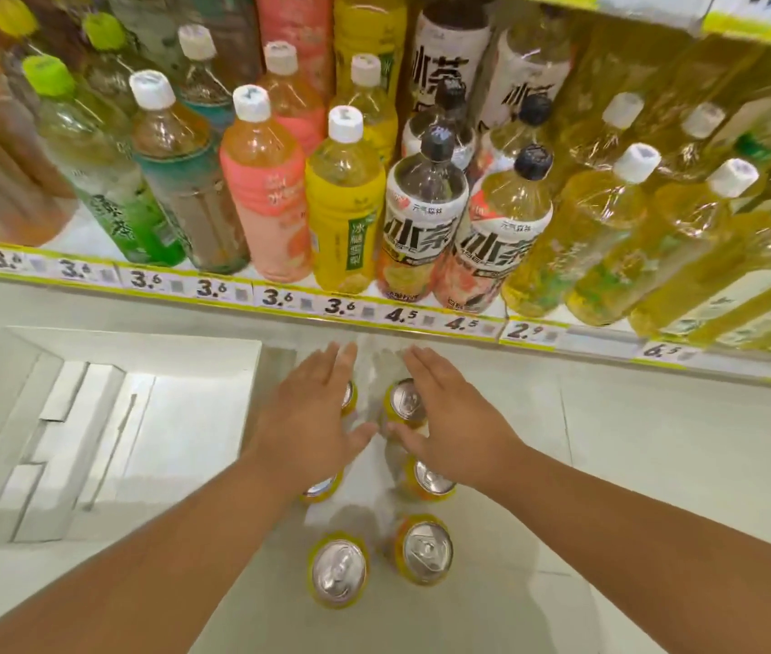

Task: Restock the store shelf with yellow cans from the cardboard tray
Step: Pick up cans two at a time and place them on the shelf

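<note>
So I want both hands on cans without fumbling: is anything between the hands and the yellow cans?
Nothing visible. The left hand and right hand lie open directly over the farthest pair of yellow cans, with no wrap or cardboard between.

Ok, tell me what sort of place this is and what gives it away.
Most likely a shop's drinks aisle. Bottled drinks stand in rows on the shelf, its edge carries a price tag strip, and yellow cans stand loose below, under both open hands.
</note>
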`<state>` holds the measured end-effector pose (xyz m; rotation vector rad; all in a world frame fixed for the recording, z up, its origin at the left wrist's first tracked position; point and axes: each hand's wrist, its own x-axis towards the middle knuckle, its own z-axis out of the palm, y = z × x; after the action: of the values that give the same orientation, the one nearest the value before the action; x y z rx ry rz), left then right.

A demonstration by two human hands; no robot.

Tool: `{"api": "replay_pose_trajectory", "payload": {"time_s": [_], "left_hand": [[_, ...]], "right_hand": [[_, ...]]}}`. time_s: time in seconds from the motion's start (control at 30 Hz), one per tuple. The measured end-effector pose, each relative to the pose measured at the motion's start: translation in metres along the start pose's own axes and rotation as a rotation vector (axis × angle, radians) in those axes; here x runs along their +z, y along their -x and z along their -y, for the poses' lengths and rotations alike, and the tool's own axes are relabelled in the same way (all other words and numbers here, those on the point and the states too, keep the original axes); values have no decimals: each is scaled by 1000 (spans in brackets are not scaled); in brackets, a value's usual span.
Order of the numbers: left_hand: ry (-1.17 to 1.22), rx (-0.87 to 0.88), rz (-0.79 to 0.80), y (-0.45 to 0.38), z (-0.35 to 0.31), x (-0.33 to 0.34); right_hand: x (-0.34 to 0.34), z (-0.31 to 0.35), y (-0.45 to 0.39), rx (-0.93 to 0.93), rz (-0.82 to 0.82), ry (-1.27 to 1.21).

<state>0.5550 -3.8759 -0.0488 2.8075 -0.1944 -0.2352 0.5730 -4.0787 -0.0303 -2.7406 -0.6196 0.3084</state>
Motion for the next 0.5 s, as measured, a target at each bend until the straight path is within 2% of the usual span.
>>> {"api": "replay_pose_trajectory", "payload": {"time_s": [0.17, 0.33, 0.5], "left_hand": [[36, -69, 63, -6, 3, 12], [195, -173, 89, -13, 7, 19], [483, -430, 108, -19, 14, 24]], "right_hand": [[15, -2, -8, 103, 81, -107], [21, -5, -17, 230, 171, -193], [27, -5, -23, 384, 173, -330]]}}
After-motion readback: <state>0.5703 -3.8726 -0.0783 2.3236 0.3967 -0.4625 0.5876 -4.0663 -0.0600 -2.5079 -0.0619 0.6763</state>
